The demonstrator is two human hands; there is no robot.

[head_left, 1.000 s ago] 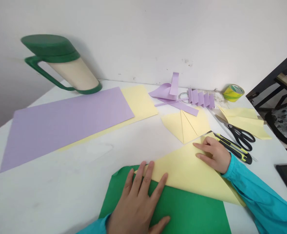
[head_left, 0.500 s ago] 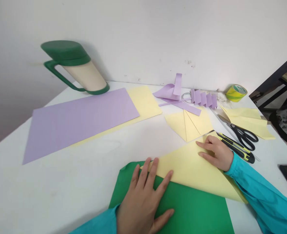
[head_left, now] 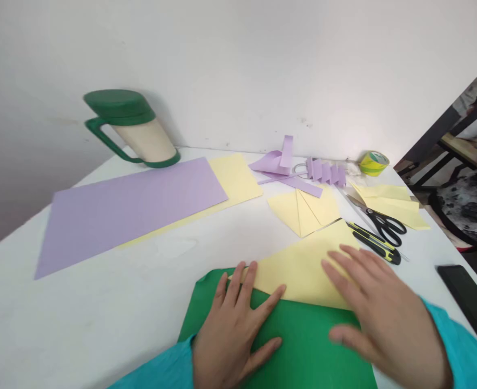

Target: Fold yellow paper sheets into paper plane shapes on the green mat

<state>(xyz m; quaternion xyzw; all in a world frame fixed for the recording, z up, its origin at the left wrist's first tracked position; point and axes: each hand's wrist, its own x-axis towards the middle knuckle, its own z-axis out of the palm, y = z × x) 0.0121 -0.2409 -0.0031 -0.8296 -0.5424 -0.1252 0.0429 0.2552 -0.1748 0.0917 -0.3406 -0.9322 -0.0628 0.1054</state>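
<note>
My left hand (head_left: 238, 329) lies flat with fingers spread, its fingertips on the narrow left end of a yellow paper sheet (head_left: 299, 270). Under that hand and the yellow sheet is a green sheet (head_left: 303, 346), slightly curled at its upper left corner. My right hand (head_left: 380, 308) has its fingers apart over the right part of the yellow sheet and is a little blurred. Whether its fingers touch the paper I cannot tell; they hold nothing. The yellow sheet's right end is hidden behind this hand.
Scissors (head_left: 384, 221) and a box cutter (head_left: 374, 244) lie right of the yellow sheet. A phone-like black object (head_left: 467, 302) is at the right edge. Purple paper (head_left: 136, 210) lies left, near a green-lidded jug (head_left: 141, 135). Purple scraps (head_left: 276, 162) and a tape roll (head_left: 373, 162) are at the wall.
My right hand has drawn back toward me from the yellow sheet's upper right edge, and its fingers have spread. My left hand stays in place. The camera view has shifted slightly.
</note>
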